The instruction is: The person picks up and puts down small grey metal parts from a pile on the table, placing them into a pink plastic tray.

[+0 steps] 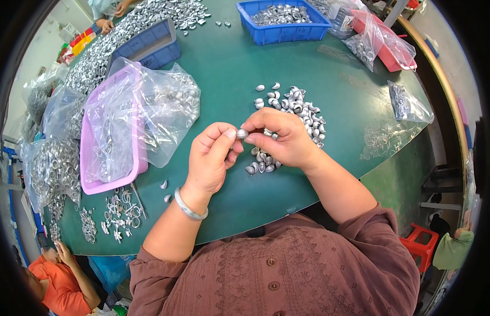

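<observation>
Between my two hands is a small ribbed silver metal piece (pixel 241 134), rounded like a shell. The thumb and fingers of my left hand (pixel 214 152) pinch its left side. At its right end, the thumb and forefinger of my right hand (pixel 282 136) close on it too. A pile of similar curved silver pieces (pixel 303 108) lies on the green table just beyond and under my right hand, partly hidden by it. Two loose silver pieces (pixel 163 184) rest near my left wrist, which wears a pale bangle (pixel 190 205).
Left of me stands a pink basket (pixel 88 176) with clear plastic bags (pixel 171 105). Small metal rings (pixel 123 213) lie near the edge. Farther off are a blue tray (pixel 284 36), a grey-blue bin (pixel 168 45), a large heap of silver pieces (pixel 92 68) and a red basket (pixel 390 58). Other people sit at left.
</observation>
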### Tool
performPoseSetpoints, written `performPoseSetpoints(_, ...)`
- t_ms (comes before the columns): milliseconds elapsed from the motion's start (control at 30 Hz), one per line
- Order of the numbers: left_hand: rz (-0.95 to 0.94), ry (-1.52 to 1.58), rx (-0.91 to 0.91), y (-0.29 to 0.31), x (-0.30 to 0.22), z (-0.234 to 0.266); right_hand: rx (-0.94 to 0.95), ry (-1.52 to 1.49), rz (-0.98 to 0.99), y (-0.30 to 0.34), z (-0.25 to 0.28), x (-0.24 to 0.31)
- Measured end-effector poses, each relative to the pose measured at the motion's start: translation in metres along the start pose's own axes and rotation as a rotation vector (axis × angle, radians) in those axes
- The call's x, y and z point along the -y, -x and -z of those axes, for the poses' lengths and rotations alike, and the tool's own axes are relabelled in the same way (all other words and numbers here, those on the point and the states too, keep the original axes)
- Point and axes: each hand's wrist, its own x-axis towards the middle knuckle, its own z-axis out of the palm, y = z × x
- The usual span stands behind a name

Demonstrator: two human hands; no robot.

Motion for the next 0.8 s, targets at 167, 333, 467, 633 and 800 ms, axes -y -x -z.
performPoseSetpoints(167,-0.039,-0.035,0.002,0.0005,0.0007,-0.0008,0.02,-0.041,-0.065,0.0008,0.0,-0.0004)
performPoseSetpoints(333,-0.057,-0.045,-0.007,-0.0002,-0.001,-0.0042,0.062,-0.133,-0.191,0.0031,0.0006,-0.0002)
performPoseSetpoints(467,-0.084,-0.065,0.009,-0.0001,-0.0002,-0.0026,0.072,-0.161,-0.257,0.0039,0.0003,0.0012)
performPoseSetpoints(633,-0.136,-0.109,0.026,-0.0011,0.0024,0.0,0.09,-0.19,-0.334,0.0045,0.0004,0.0014)
performPoseSetpoints(800,-0.156,-0.109,0.015,-0.0018,0.0044,0.0001,0.072,-0.241,-0.362,0.0054,-0.0014,0.0012)
